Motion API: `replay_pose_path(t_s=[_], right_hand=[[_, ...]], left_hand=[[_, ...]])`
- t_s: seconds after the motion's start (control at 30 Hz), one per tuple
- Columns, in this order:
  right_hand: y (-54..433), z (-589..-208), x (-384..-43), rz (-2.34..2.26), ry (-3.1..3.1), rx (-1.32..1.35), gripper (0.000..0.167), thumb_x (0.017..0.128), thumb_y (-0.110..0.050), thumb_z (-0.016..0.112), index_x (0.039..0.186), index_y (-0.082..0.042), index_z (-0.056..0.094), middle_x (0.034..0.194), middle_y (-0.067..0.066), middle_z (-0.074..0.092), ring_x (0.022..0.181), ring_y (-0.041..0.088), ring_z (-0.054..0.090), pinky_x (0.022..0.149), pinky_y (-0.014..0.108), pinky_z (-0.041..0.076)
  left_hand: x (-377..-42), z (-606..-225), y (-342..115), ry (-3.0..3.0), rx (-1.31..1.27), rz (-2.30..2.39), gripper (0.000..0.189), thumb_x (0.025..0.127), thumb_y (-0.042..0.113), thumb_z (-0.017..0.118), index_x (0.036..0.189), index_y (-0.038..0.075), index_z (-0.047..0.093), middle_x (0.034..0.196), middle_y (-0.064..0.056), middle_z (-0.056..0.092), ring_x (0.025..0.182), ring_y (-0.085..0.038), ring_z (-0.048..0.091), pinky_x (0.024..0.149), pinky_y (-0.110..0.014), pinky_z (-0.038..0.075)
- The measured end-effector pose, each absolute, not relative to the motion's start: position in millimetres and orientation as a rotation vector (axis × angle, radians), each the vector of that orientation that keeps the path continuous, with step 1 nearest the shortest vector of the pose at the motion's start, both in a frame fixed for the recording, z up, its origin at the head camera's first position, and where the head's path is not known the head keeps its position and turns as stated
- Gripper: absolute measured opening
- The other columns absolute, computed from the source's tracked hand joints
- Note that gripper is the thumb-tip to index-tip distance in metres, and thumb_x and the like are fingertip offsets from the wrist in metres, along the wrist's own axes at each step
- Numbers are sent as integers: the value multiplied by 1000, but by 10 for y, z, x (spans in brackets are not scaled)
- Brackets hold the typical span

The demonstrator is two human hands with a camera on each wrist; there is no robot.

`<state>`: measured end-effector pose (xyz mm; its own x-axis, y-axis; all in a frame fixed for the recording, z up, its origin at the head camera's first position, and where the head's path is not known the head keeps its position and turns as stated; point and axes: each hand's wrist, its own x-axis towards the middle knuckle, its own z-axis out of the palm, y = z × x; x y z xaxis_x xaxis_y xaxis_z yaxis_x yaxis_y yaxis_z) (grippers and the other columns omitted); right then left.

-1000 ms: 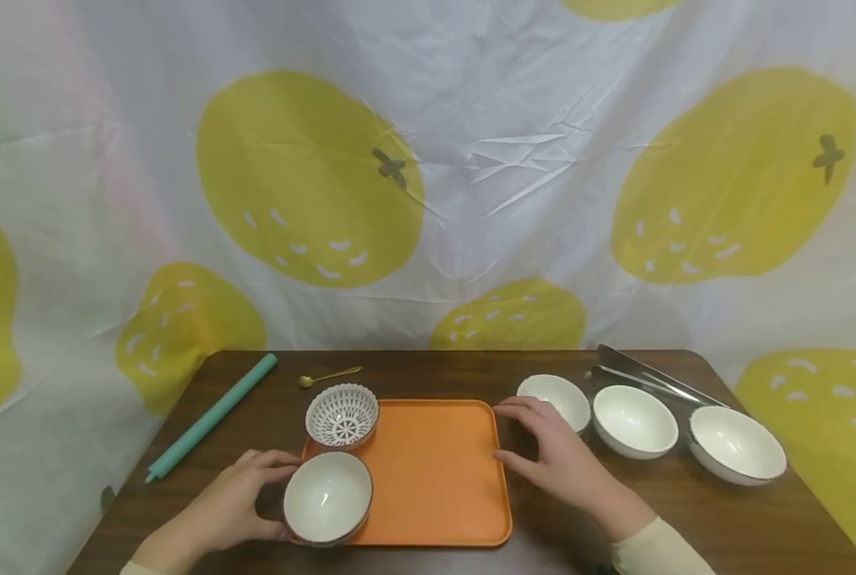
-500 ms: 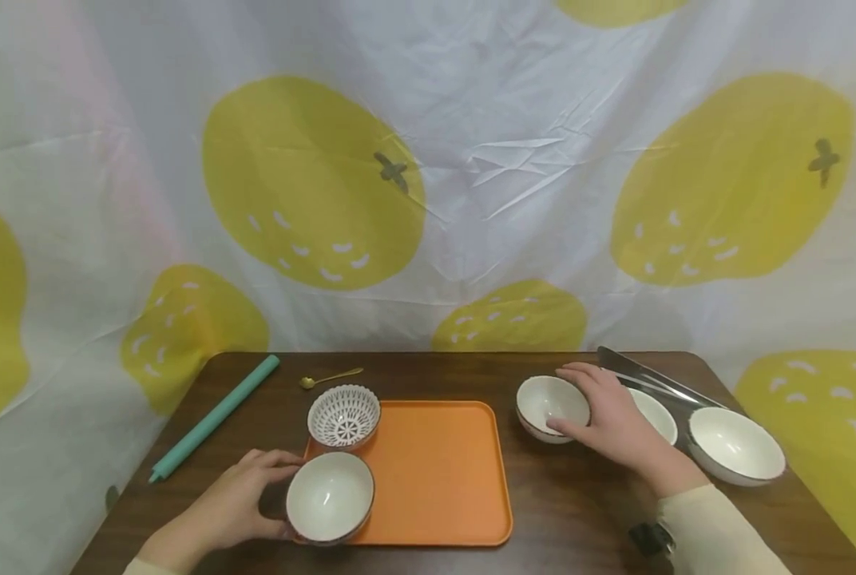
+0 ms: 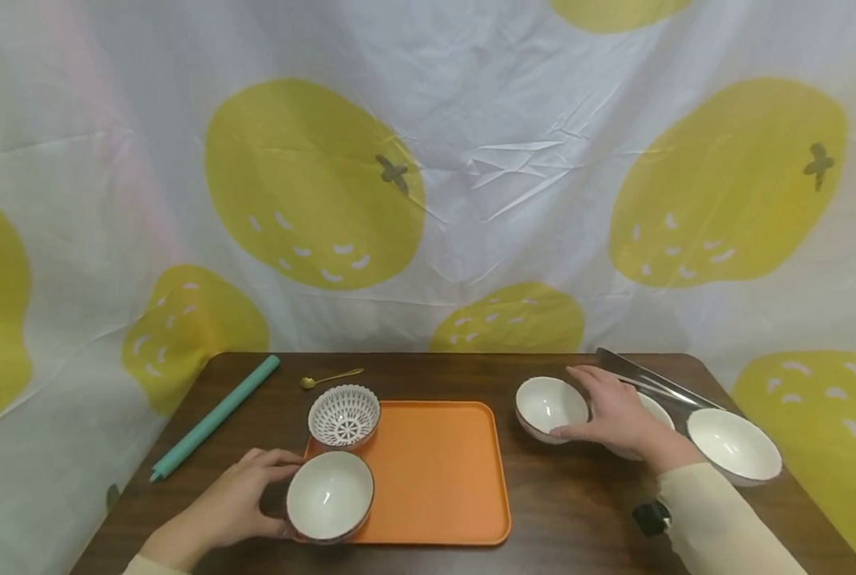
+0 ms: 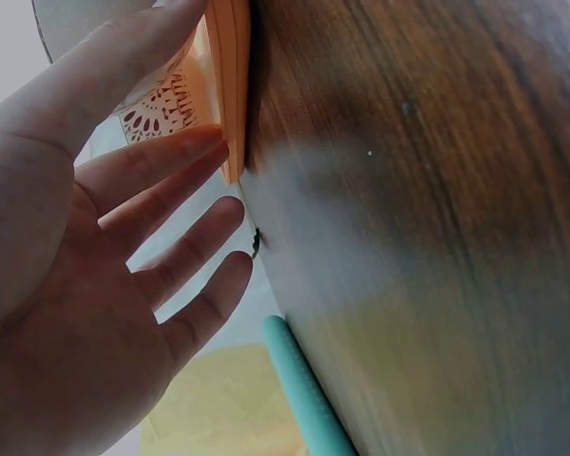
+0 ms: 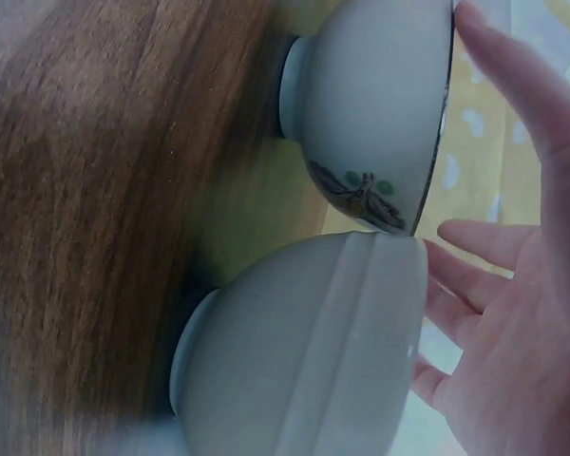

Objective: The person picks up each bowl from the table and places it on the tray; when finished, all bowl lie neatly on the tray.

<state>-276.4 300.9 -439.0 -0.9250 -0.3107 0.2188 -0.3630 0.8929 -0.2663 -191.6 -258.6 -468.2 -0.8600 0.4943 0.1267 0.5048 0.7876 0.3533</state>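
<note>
My left hand (image 3: 234, 507) rests at the left side of the orange tray (image 3: 438, 479), fingers extended, beside a white bowl (image 3: 330, 495) at the tray's near left corner. In the left wrist view, fingertips touch the tray's edge or lie very close to it. Behind that bowl stands a black-and-white patterned bowl (image 3: 344, 417). To the right of the tray, my right hand (image 3: 611, 415) spreads its thumb and fingers at a small white bowl (image 3: 552, 406). The thumb tip is at its rim. Another white bowl (image 5: 304, 351) is partly hidden under that hand.
A third white bowl (image 3: 735, 445) stands farther right on the dark wooden table (image 3: 550, 511). Long metal utensils (image 3: 661, 379) lie behind the bowls. At the left are a teal rod (image 3: 215, 417) and a small gold spoon (image 3: 330, 378). A lemon-print cloth (image 3: 514, 200) hangs behind.
My right hand has moved right, from the tray's right edge to the small white bowl, and now covers part of the bowl beside it. My left hand has barely moved.
</note>
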Motion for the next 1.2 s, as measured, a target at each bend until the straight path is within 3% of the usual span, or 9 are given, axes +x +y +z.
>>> replay_pose_path(t_s=[0.33, 0.6, 0.9, 1.2], right_hand=[[2994, -4454, -2859, 471, -2914, 583, 118, 58, -73, 87, 144, 0, 55, 144, 22, 58, 132, 44, 54, 101, 67, 30], [2956, -4487, -2917, 538, -2913, 650, 114, 58, -64, 91, 140, 6, 55, 133, 24, 61, 124, 41, 55, 107, 71, 23], [2848, -4558, -2892, 638, -2825, 594, 110, 53, -60, 94, 137, 2, 58, 133, 21, 62, 122, 43, 55, 105, 69, 24], [2489, -4498, -2735, 676, -2720, 686, 111, 52, -58, 94, 139, 0, 57, 131, 16, 62, 122, 37, 56, 108, 66, 22]], left_hand=[[-1921, -4684, -2590, -2941, -831, -582, 81, 63, 61, 91, 124, 11, 75, 130, 0, 67, 117, -29, 57, 93, -62, 51], [-1921, -4678, -2590, -2957, -823, -592, 80, 63, 61, 91, 124, 13, 75, 131, 0, 66, 118, -30, 56, 93, -63, 50], [-1930, -4670, -2592, -2989, -810, -613, 80, 63, 59, 92, 125, 13, 74, 132, -1, 66, 120, -32, 55, 93, -66, 49], [-1928, -4659, -2585, -2999, -799, -601, 83, 62, 58, 93, 126, 9, 73, 132, -2, 66, 121, -32, 55, 93, -66, 50]])
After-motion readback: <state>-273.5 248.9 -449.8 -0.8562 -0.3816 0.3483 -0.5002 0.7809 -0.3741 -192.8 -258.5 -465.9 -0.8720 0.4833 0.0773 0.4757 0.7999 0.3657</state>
